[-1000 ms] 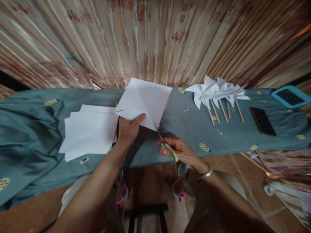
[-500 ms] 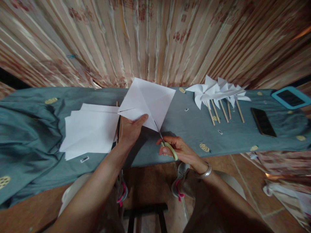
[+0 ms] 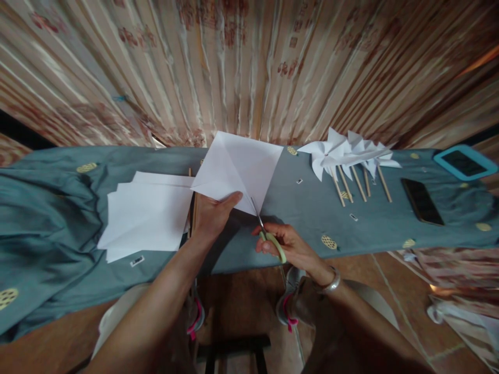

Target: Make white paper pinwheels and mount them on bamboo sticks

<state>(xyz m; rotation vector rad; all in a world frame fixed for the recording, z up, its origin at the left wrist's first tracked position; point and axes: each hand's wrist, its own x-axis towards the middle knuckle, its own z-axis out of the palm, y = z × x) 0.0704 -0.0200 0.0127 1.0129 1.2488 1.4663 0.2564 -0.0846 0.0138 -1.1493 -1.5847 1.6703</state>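
Head view, the only one: a person's two bare hands work over a table spread with dark teal cloth with yellow pineapple prints (image 3: 304, 218).
White square paper sheet (image 3: 245, 161): in front of the person, between the hands and the curtain, turned so that one corner points back toward the person; a crease runs from its far left corner to that near corner.
Left hand (image 3: 214, 215): clamped on the sheet along its near left edge, thumb flat on top, the other fingers underneath and mostly hidden.
Right hand (image 3: 290, 241): fingers closed around the light-green-handled metal scissors (image 3: 278, 248), below and to the right of the sheet's near corner.
Scissors' long axis: slants from the right hand away and leftward, roughly in line with the crease; the blades meet the sheet at its near corner, tip pointing inward. How far apart the blades stand, I cannot tell.
Nearer hand: the left, already touching the paper, its thumb tip just left of the blades; the right reaches the sheet only through the scissors.
White paper stack (image 3: 146, 213): left of the left hand, its right side near the held sheet's left corner.
White paper pinwheels on wooden sticks (image 3: 331, 153): grouped to the right, well apart from both hands.
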